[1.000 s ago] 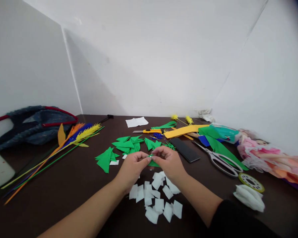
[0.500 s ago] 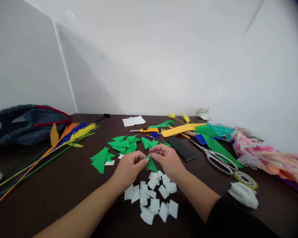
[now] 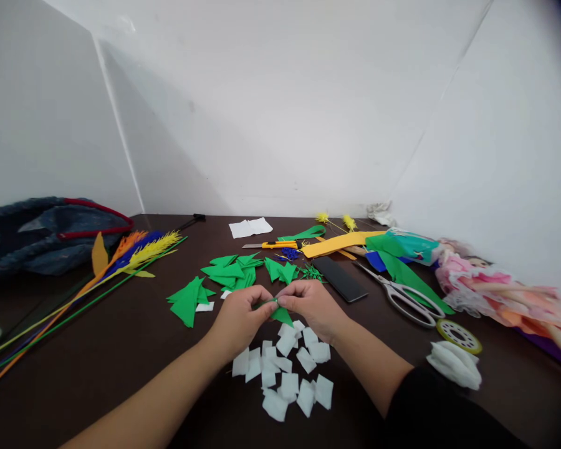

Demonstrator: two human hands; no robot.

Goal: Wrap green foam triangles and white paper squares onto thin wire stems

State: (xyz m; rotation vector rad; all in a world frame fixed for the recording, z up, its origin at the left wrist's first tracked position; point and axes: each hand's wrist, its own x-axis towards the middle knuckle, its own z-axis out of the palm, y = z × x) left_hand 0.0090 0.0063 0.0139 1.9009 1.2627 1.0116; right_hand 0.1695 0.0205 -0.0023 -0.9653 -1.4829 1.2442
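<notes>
Both hands meet over the middle of the dark table. My left hand pinches one side of a small green paper piece between thumb and forefinger. From the other side, my right hand pinches the same piece, its thumb close to the left thumb. A pointed end of the green piece hangs below the fingertips; its upper part is mostly hidden. Several white paper squares lie scattered just below the hands. Beyond and left of them are piles of green pieces.
A yellow cutter, a black phone and scissors lie beyond and to the right. Tape, white material and dolls are at right. Colourful stems and a denim item lie left.
My right hand's fingers have come down and closer to my left thumb, pinching the green piece. The view has shifted slightly.
</notes>
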